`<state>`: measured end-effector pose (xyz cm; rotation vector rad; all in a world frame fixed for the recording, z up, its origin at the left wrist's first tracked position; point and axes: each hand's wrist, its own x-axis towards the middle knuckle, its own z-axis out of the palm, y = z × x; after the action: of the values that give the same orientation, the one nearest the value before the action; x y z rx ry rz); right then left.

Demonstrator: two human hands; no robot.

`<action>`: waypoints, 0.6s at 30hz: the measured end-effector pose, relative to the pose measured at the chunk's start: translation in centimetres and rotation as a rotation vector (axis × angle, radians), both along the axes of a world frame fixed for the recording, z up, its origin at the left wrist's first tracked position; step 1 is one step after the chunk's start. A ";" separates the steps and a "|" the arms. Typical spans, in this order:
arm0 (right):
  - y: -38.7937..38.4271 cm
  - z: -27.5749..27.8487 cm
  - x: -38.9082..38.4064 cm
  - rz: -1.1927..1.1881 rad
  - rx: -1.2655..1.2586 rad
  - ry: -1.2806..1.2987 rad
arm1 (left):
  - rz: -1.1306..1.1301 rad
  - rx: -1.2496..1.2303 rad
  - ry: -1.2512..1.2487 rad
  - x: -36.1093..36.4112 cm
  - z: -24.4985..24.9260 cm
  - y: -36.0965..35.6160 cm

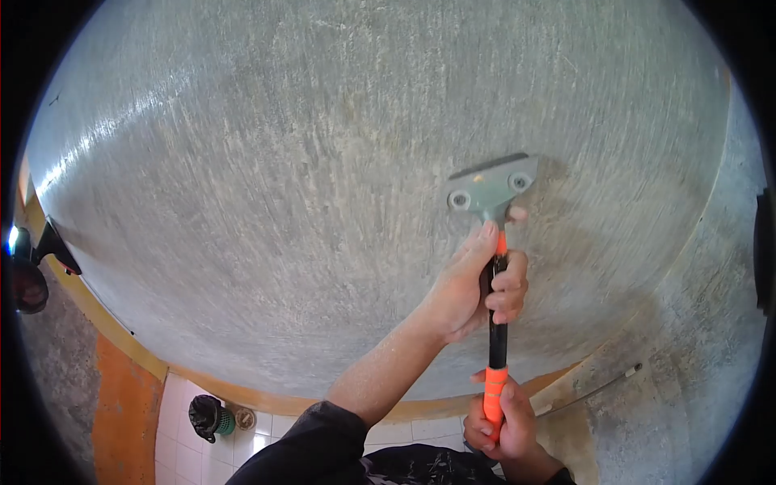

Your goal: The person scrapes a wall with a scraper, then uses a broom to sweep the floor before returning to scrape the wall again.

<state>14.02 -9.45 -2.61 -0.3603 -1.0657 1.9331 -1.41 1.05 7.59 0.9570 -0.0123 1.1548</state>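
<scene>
- Holding the scraper (489, 194) in 2 hands before the grey wall (283, 162), with long axis near upright and blade (488, 166) uppermost; cannot tell whether touching.
- Curled round the black shaft (498, 349) with the left hand (469, 287), nearer the blade, thumb upward.
- Wrapped round the orange lower grip (495, 383) with the right hand (511, 424).
- Slanting up from lower left with the left forearm (390, 368).

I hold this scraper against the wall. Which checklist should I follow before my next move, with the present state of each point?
1. Left hand closed around the black shaft: ok.
2. Right hand closed around the orange lower grip: ok.
3. Both round screws present on the scraper head: ok.
4. Screws tight: cannot tell.
5. Blade edge pressed evenly on the wall: cannot tell.
6. Wall evenly coloured: not ok, streaks and pale patches show.
</scene>
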 end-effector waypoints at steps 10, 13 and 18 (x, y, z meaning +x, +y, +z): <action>0.3 -4.8 1.5 0.181 -0.183 -0.010 | 0.072 -0.153 0.048 -0.1 -5.9 -0.9; 1.1 -11.0 5.1 0.373 -0.286 -0.015 | 0.046 -0.302 0.055 1.2 -10.8 -2.1; 1.8 -10.8 8.2 0.331 -0.331 -0.067 | 0.098 -0.368 0.062 3.0 -11.6 -2.0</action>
<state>22.24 -7.61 -13.36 -0.4554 -0.8865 2.4191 1.60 -0.92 -4.04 0.6705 0.2907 1.1661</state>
